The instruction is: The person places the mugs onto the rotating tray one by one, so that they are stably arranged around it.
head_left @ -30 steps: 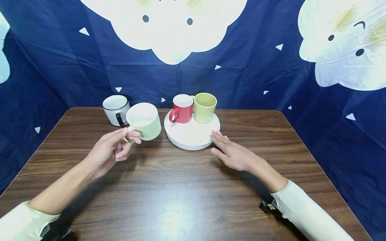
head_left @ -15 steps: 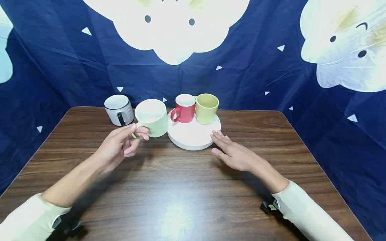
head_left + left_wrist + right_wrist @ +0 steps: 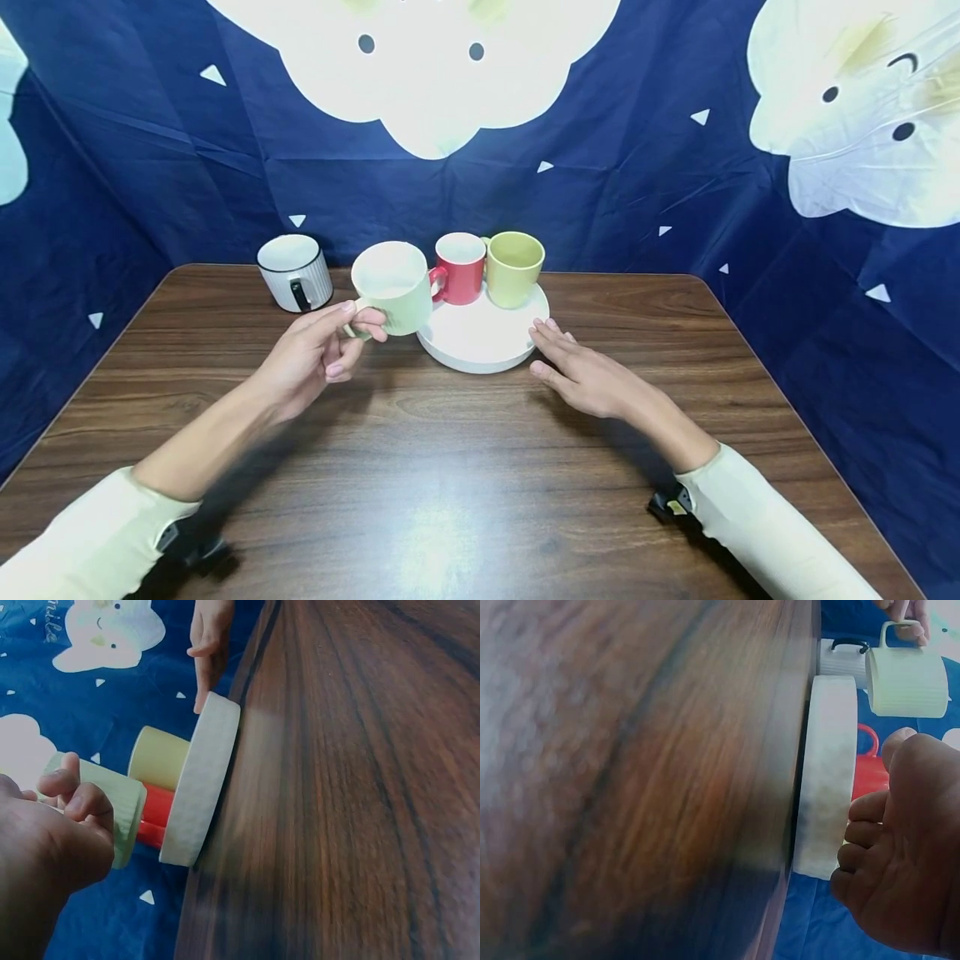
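My left hand (image 3: 318, 358) pinches the handle of a pale green ribbed mug (image 3: 401, 296), white inside, and holds it up off the table. In the right wrist view that pale green mug (image 3: 907, 682) hangs above the level of the round white tray (image 3: 829, 772). The tray (image 3: 480, 354) bears a red mug (image 3: 462, 279) and a yellow-green mug (image 3: 513, 275) side by side at its back. The held mug overlaps the red mug's handle in the head view. My right hand (image 3: 588, 375), fingers extended, has its fingertips at the tray's right rim.
A white ribbed mug (image 3: 294, 275) with a black rim and black handle stands at the back left of the brown wooden table (image 3: 480, 467). Behind the table hangs a dark blue cloth (image 3: 637, 192) with white cloud shapes.
My left hand has carried the pale green mug rightward and slightly up, away from the black-rimmed mug to the tray's left edge. The right hand stays at the tray's rim.
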`<state>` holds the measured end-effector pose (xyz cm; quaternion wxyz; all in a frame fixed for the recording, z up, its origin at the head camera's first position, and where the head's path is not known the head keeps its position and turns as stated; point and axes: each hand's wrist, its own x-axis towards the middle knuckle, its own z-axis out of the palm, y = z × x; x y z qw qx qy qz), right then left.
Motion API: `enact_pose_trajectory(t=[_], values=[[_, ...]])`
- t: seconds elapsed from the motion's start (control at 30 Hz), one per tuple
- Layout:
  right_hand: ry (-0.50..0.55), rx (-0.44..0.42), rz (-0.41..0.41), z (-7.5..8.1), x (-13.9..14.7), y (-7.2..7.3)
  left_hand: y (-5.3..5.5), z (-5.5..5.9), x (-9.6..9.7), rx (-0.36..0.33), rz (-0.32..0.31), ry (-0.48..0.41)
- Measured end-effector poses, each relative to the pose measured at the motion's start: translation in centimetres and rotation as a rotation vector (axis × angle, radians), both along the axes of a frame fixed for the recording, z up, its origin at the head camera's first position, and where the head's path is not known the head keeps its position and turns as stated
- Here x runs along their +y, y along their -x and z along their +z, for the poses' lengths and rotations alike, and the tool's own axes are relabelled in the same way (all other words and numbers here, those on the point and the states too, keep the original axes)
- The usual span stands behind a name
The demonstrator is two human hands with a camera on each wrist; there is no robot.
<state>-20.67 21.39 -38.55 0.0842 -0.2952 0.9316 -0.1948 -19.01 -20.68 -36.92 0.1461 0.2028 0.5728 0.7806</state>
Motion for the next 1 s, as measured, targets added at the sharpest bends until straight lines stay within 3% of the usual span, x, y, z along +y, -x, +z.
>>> enact_pose_trajectory(t=[0.57,1.0], values=[[0.002,-0.015,0.017,0.3,-0.4,-0.8,1.5,-0.5,1.5,-0.028,0.036,-0.041],[0.008,-0.021,0.021,0.2,-0.4,-1.0,1.7,-0.6,2.8,-0.059,0.064,-0.048]])
